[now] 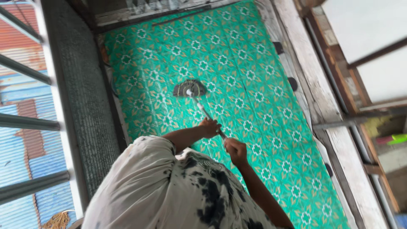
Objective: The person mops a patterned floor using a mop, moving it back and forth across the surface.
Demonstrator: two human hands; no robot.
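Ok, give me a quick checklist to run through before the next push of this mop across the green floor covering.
1. Left hand wrapped round the mop handle: ok.
2. Right hand wrapped round the handle lower down: ok.
3. Mop head lying flat on the green patterned floor covering: ok.
4. Covering ahead of the mop head free of loose things: ok.
5. Covering flat, no lifted edge: cannot tell; a faint crease line runs beside the mop head.
6. Floor wet or dry: cannot tell.
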